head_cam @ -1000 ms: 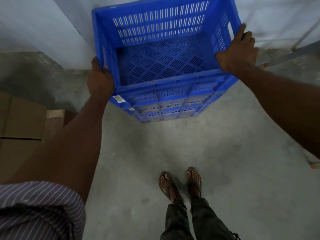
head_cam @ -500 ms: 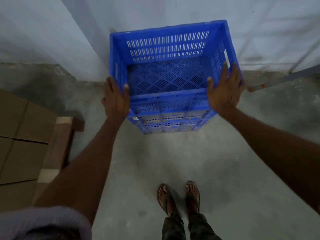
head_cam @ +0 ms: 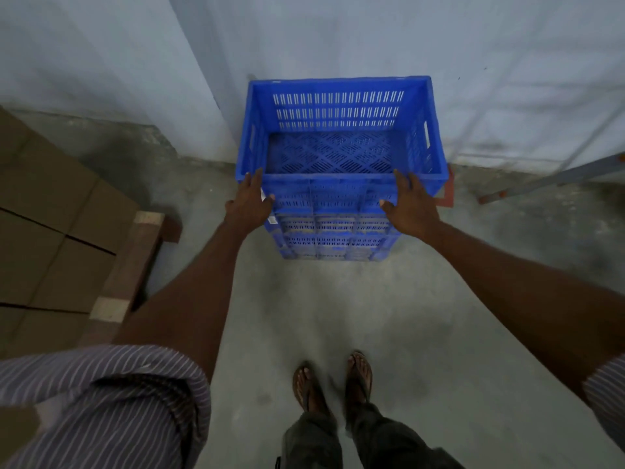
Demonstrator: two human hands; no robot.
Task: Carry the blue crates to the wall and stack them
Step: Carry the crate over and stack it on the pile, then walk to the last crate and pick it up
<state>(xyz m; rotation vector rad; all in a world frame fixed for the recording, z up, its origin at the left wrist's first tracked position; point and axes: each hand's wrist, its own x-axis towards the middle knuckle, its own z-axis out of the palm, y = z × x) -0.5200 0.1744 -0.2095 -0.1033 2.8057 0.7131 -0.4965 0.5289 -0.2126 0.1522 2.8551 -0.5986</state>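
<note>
Blue crates stacked at the wall, both hands flat on the near side.

The top blue crate [head_cam: 338, 147] sits squared on the stack [head_cam: 333, 231], backed against the wall [head_cam: 372, 38], probably for support. The left hand [head_cam: 250, 201] and right hand [head_cam: 411, 206] rest splayed against its front face and rim, fingers loose, gripping nothing, seemingly steadying it.
</note>
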